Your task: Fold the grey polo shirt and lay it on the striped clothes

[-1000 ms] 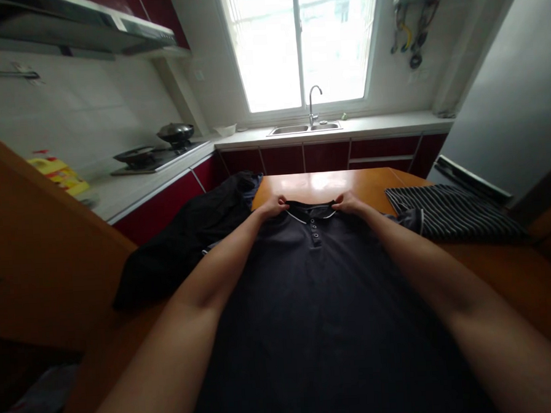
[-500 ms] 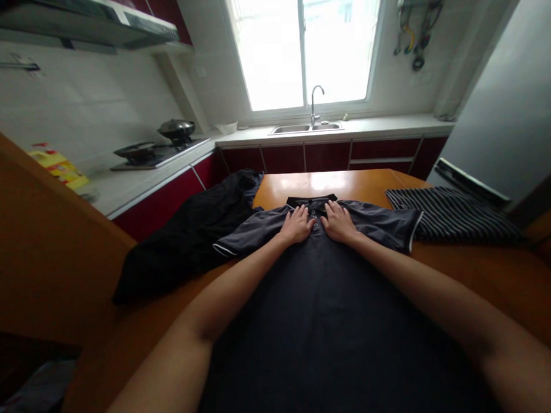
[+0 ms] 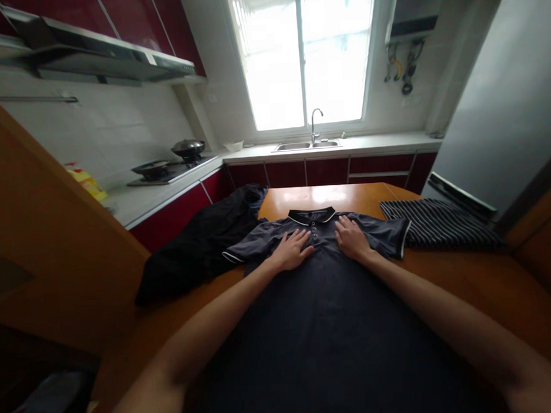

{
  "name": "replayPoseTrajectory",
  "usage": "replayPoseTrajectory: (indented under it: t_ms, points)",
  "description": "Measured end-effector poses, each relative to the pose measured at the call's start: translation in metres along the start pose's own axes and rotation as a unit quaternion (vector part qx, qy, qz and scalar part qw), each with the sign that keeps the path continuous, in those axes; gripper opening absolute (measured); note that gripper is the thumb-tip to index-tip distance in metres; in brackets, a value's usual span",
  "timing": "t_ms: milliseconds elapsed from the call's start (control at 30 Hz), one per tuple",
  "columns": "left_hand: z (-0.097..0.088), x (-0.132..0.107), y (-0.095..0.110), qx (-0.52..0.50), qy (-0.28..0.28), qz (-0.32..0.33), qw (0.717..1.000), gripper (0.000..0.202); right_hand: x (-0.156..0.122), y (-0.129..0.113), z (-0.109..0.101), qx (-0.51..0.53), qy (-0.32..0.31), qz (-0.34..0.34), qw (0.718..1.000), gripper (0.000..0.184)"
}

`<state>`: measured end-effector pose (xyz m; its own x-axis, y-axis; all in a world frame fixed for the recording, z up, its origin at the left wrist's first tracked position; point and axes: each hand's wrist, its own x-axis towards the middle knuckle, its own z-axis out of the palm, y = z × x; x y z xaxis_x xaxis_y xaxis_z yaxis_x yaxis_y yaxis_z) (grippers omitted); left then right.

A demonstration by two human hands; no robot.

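A dark polo shirt point(image 3: 322, 309) lies spread front side up on the wooden table point(image 3: 330, 195), its collar at the far end and its short sleeves out to both sides. White piping edges the collar and sleeve hems. My left hand point(image 3: 292, 250) rests flat on the chest, left of the button placket, fingers stretched out. On the other side of the placket, my right hand point(image 3: 352, 236) lies flat below the collar, its fingers extended too. Neither hand grips the cloth.
Black clothing point(image 3: 203, 244) is heaped on the left, touching the left sleeve. A folded striped garment point(image 3: 442, 223) lies to the right, by the fridge point(image 3: 496, 102). Beyond the table are a sink point(image 3: 293, 146) and a stove with a lidded wok point(image 3: 188, 148).
My hands have moved apart and back from the collar, which now shows more fully and lies flatter. The camera view has tilted up slightly.
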<state>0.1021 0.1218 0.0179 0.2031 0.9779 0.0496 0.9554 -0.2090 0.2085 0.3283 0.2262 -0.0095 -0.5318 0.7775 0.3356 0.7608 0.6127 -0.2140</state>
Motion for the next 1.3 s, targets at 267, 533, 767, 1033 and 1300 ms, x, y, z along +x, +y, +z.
replayPoseTrajectory:
  t_ms: [267,533,767,1033,1300]
  points:
    - [-0.014,-0.127,0.03,-0.045,-0.065,0.104,0.991,0.065,-0.128,-0.035,-0.035,0.102,-0.08,-0.13,0.983,0.059]
    - [-0.009,-0.187,0.043,-0.035,-0.06,0.088,0.994,0.06,-0.178,-0.031,-0.057,0.112,-0.132,-0.127,0.977,0.064]
    - [-0.005,-0.206,0.05,-0.033,-0.058,0.07,0.995,0.058,-0.198,-0.035,-0.063,0.104,-0.137,-0.118,0.978,0.066]
    - [-0.002,-0.208,0.05,-0.032,-0.059,0.043,0.997,0.056,-0.202,-0.034,-0.065,0.098,-0.137,-0.111,0.979,0.064]
    - [-0.004,-0.197,0.009,0.035,0.002,-0.165,0.986,0.061,-0.199,-0.027,-0.065,0.132,-0.107,-0.114,0.979,0.053]
